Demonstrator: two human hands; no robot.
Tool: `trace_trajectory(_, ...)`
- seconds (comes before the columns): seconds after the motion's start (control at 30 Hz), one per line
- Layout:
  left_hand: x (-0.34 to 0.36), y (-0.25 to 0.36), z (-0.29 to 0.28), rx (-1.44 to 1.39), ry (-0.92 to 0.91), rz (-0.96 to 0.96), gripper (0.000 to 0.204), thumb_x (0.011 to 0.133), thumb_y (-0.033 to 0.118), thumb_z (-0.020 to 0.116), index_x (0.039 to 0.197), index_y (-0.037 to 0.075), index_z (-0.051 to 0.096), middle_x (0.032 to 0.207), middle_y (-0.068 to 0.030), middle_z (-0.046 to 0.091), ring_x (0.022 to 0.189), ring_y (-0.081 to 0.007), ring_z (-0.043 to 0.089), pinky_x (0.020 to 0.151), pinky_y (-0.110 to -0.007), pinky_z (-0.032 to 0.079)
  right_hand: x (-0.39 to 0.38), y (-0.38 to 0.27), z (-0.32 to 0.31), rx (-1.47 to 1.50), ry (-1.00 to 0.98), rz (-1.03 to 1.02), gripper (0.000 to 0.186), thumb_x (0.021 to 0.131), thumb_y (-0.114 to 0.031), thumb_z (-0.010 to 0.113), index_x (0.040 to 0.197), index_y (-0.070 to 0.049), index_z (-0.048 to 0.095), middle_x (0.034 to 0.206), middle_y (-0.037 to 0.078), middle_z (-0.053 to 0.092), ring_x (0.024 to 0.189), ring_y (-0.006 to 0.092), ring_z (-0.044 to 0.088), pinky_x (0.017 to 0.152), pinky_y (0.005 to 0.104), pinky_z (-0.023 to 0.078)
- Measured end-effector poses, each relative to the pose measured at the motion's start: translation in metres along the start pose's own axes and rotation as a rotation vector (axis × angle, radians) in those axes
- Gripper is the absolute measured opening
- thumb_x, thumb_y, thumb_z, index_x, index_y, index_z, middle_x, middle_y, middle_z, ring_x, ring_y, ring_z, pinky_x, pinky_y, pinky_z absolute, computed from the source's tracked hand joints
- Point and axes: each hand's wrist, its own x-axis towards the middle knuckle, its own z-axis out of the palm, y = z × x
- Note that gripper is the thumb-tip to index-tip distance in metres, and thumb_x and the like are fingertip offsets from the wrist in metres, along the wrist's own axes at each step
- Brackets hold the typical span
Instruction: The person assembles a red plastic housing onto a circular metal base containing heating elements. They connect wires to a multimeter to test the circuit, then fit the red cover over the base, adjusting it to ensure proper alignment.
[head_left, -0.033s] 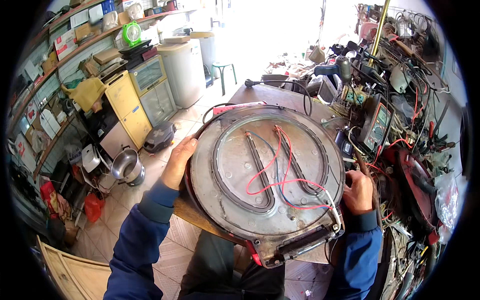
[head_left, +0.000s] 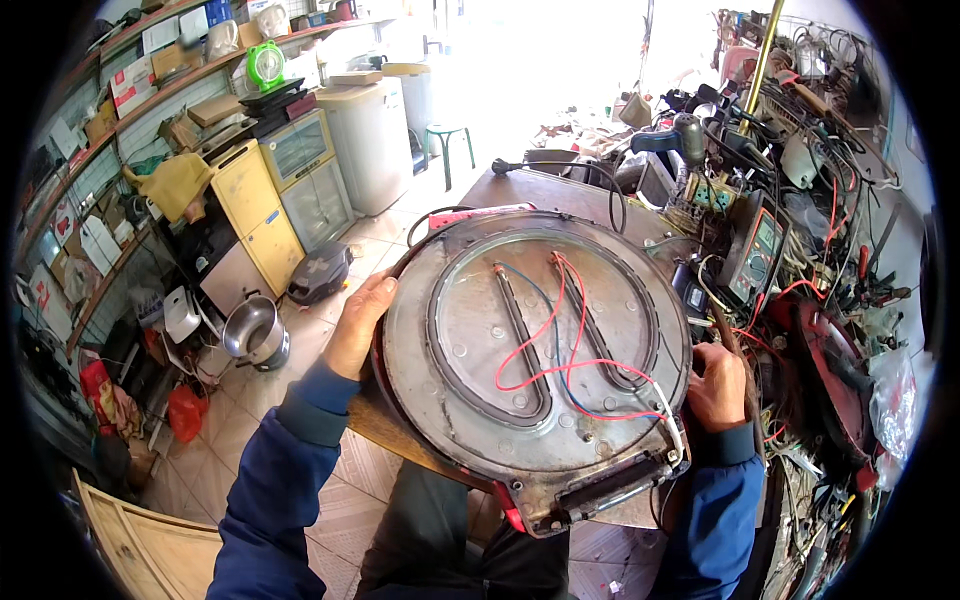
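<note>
A round electric griddle [head_left: 470, 330], its metal underside facing up, rests on the table before me. A looped heating element [head_left: 521, 352] runs across that face. Thin red wires [head_left: 583, 300] and a blue wire [head_left: 568, 385] lie loose over it, entering a white sleeve [head_left: 670, 428] near the blackened hinge bracket [head_left: 610, 492]. My left hand [head_left: 362, 322] is closed round the left rim, thumb on top and fingers hidden beneath. At the right rim, my right hand [head_left: 717, 388] is curled with bent knuckles; its fingertips are partly hidden by the edge.
Beyond the griddle, a black plug [head_left: 503, 166] with its cord lies on the brown tabletop [head_left: 560, 195]. A multimeter [head_left: 757, 250], a heat gun [head_left: 685, 138] and tangled cables crowd the right. A steel pot [head_left: 255, 332] and a black case [head_left: 320, 272] stand on the tiled floor at left.
</note>
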Motion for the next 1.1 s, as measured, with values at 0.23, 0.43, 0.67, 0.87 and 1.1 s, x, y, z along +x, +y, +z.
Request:
trace_trajectory(0.23, -0.001, 0.0, 0.005, -0.017, 0.052, -0.029, 0.048, 0.107, 0.034, 0.056, 0.14, -0.001, 0.055, 0.127, -0.0062, 0.065, 0.114, -0.0113, 0.059, 0.101, -0.026, 0.045, 0.0, -0.009, -0.005, -0.022, -0.04, -0.014, 0.027, 0.079, -0.023, 0.079, 0.092, -0.001, 0.075, 0.089, 0.019, 0.069, 0.083, 0.0399, 0.068, 0.074, 0.0466, 0.053)
trace_trajectory(0.43, 0.0, -0.008, -0.003, -0.02, 0.057, -0.032, 0.049, 0.106, 0.035, 0.057, 0.14, -0.001, 0.055, 0.126, -0.0059, 0.065, 0.113, -0.011, 0.059, 0.1, -0.025, 0.045, 0.003, -0.012, -0.004, 0.032, -0.068, 0.019, 0.026, 0.078, -0.02, 0.08, 0.092, 0.0, 0.075, 0.088, 0.02, 0.071, 0.082, 0.0386, 0.071, 0.074, 0.0445, 0.055)
trace_trajectory(0.67, 0.005, -0.007, 0.008, 0.032, 0.069, -0.004, 0.048, 0.104, 0.033, 0.059, 0.138, -0.002, 0.057, 0.127, -0.0051, 0.064, 0.114, -0.0112, 0.058, 0.101, -0.026, 0.045, -0.005, 0.009, -0.004, -0.036, 0.113, 0.121, 0.025, 0.077, -0.015, 0.078, 0.096, 0.001, 0.073, 0.089, 0.022, 0.072, 0.083, 0.0381, 0.072, 0.076, 0.0449, 0.057)
trace_trajectory(0.87, 0.005, -0.028, -0.031, 0.09, 0.103, 0.012, 0.053, 0.106, 0.029, 0.052, 0.147, -0.004, 0.049, 0.14, -0.0126, 0.06, 0.124, -0.0193, 0.06, 0.109, -0.032, 0.045, 0.011, 0.0, -0.017, 0.076, 0.215, 0.146, 0.026, 0.089, -0.021, 0.075, 0.101, 0.002, 0.074, 0.09, 0.023, 0.073, 0.077, 0.0336, 0.073, 0.074, 0.0404, 0.057)
trace_trajectory(1.1, 0.011, -0.02, -0.017, 0.012, -0.026, -0.027, 0.056, 0.108, 0.041, 0.043, 0.147, 0.001, 0.049, 0.142, -0.0129, 0.059, 0.124, -0.0212, 0.06, 0.108, -0.036, 0.047, 0.0, 0.021, -0.076, 0.633, 0.853, 0.342, 0.015, 0.099, -0.011, 0.069, 0.1, 0.004, 0.073, 0.084, -0.001, 0.069, 0.074, 0.0032, 0.057, 0.066, 0.0209, 0.047)
